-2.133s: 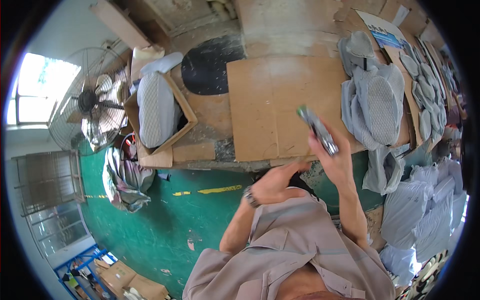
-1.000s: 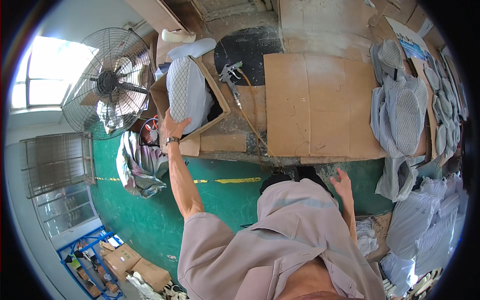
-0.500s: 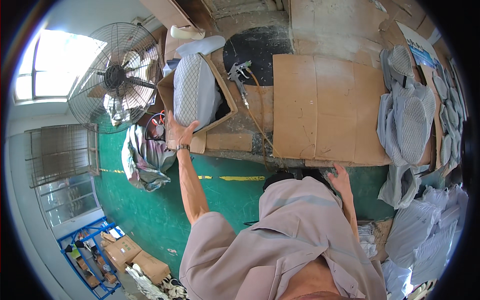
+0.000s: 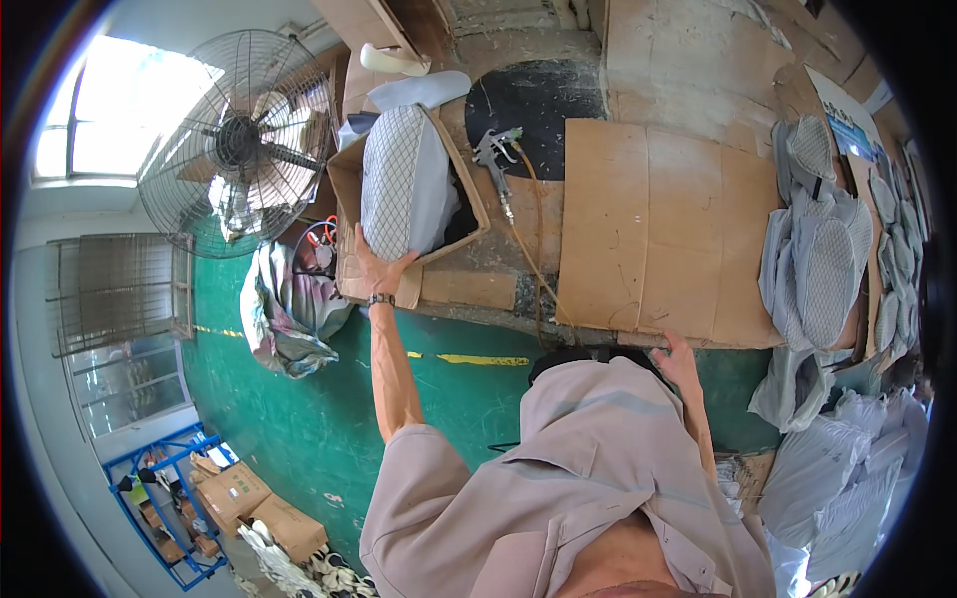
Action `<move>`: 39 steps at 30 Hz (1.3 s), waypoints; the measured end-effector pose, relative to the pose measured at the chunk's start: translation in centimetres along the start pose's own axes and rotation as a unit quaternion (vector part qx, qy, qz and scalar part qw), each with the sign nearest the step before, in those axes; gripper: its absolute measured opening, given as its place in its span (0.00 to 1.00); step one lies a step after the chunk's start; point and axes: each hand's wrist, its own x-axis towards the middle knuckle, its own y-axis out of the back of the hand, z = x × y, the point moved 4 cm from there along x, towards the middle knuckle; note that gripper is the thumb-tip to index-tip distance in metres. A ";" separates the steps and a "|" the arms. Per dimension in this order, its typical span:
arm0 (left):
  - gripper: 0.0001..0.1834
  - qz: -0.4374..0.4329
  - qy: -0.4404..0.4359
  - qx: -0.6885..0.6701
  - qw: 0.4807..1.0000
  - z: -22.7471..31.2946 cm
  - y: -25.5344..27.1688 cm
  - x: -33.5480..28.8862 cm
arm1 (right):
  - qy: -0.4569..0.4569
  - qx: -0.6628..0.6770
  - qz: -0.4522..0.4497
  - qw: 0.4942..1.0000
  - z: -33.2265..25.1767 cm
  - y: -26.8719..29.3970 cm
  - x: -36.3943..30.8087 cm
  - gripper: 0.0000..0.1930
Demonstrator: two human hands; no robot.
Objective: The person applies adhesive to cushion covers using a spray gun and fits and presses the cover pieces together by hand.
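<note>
My left hand (image 4: pixel 384 270) lies at the near left edge of an open cardboard box (image 4: pixel 469 235), its thumb and fingers spread apart. It touches the box's near edge, by the lower end of a grey quilted fabric piece (image 4: pixel 392 184). That piece stands in the box with several smooth grey layers beside it; a dark gap shows at the box's right. My right hand (image 4: pixel 679 361) is at the table's near edge, beside a flat cardboard sheet (image 4: pixel 688 229). Its fingers are loosely bent and apart, and nothing shows in them.
A spray gun (image 4: pixel 498 159) with an orange hose (image 4: pixel 535 264) lies between box and sheet. Stacked grey quilted pieces (image 4: pixel 822 249) are at the right. A large caged fan (image 4: pixel 236 142) stands at the left, above a crumpled cloth bundle (image 4: pixel 284 314). White bags (image 4: pixel 817 468) sit lower right.
The whole view has shifted slightly, so the table's things appear further right. My left hand stays at the box's edge. My right hand's fingers are a little more bent.
</note>
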 end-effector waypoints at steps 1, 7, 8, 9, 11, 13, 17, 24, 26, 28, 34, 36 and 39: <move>0.72 0.001 0.006 -0.001 1.000 -0.4 -0.1 0.0 | 0.004 -0.016 -0.015 1.000 -0.7 -0.3 0.3 0.30; 0.50 0.048 -0.007 -0.031 0.998 -0.7 0.5 1.7 | 0.051 -0.074 -0.046 0.995 -3.1 -1.4 2.1 0.29; 0.50 0.051 -0.003 -0.032 0.998 -1.0 1.2 1.7 | 0.061 -0.083 -0.047 0.994 -3.6 -1.6 2.3 0.29; 0.48 0.029 0.004 0.018 0.999 -0.4 1.6 1.9 | 0.057 -0.086 -0.046 0.994 -4.5 -1.6 2.4 0.29; 0.38 0.025 -0.037 0.061 0.997 1.0 2.7 2.4 | 0.078 -0.068 -0.058 0.993 -6.8 -1.3 2.4 0.29; 0.37 0.019 -0.037 0.065 0.997 1.1 3.5 3.1 | 0.093 -0.072 -0.056 0.991 -7.2 -1.9 3.0 0.29; 0.32 0.016 -0.036 0.053 0.998 1.3 3.7 3.6 | 0.122 -0.088 -0.055 0.987 -8.2 -2.6 3.3 0.29; 0.27 0.031 -0.087 0.045 0.995 1.9 5.4 5.8 | 0.149 -0.091 -0.071 0.982 -10.4 -2.6 3.2 0.28; 0.24 0.042 -0.151 0.108 0.982 4.9 7.0 7.7 | 0.160 -0.101 -0.059 0.980 -10.3 -2.3 3.0 0.28; 0.20 0.054 -0.220 0.180 0.957 9.1 9.4 9.8 | 0.164 -0.092 -0.055 0.981 -10.6 -1.7 2.4 0.28; 0.16 0.139 -0.327 0.242 0.903 20.3 15.1 12.0 | 0.171 0.019 -0.067 0.983 -18.7 2.0 -0.3 0.26; 0.20 0.202 -0.364 0.216 0.883 24.0 17.8 12.8 | 0.152 0.063 -0.069 0.984 -22.0 3.5 -1.5 0.26; 0.22 0.232 -0.386 0.202 0.870 32.4 18.6 10.0 | 0.234 0.243 -0.083 0.938 -26.2 5.8 -3.4 0.27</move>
